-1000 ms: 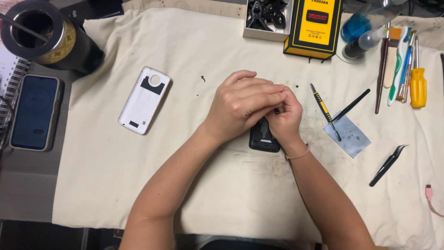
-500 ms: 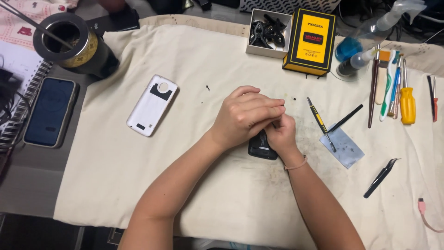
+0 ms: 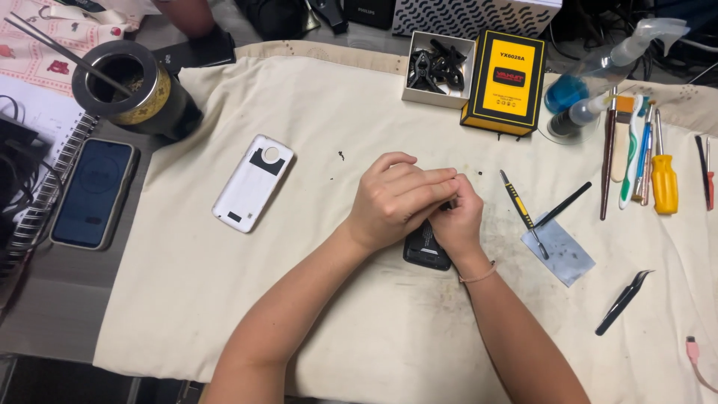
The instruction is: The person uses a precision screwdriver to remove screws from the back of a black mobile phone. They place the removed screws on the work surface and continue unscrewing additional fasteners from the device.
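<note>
While over a dark phone [image 3: 426, 247], both hands [image 3: 419, 202] together.

Two hands [image 3: 396, 203], two phones [image 3: 93, 193], one white back cover [image 3: 253, 182], one tweezers [image 3: 623, 301].

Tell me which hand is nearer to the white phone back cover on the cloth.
Left. The left hand lies just right of the white back cover, apart from it; the right hand is beyond the left hand, farther away.
</note>
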